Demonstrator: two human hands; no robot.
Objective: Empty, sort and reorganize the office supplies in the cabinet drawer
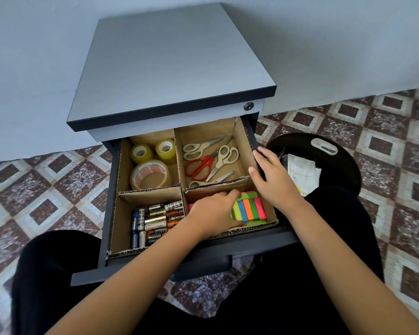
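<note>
batteries (pixel 155 220), one reading eveready, lie in the near-left cardboard compartment (pixel 122 226).

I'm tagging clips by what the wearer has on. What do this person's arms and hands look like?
No sleeves show: the left arm and right arm are uncovered to the frame's edge. The left hand and right hand wear no gloves, rings, watch or bracelet that I can see.

Corrugated cardboard dividers (pixel 150 191), glossy tape rolls (pixel 151 174)
</note>
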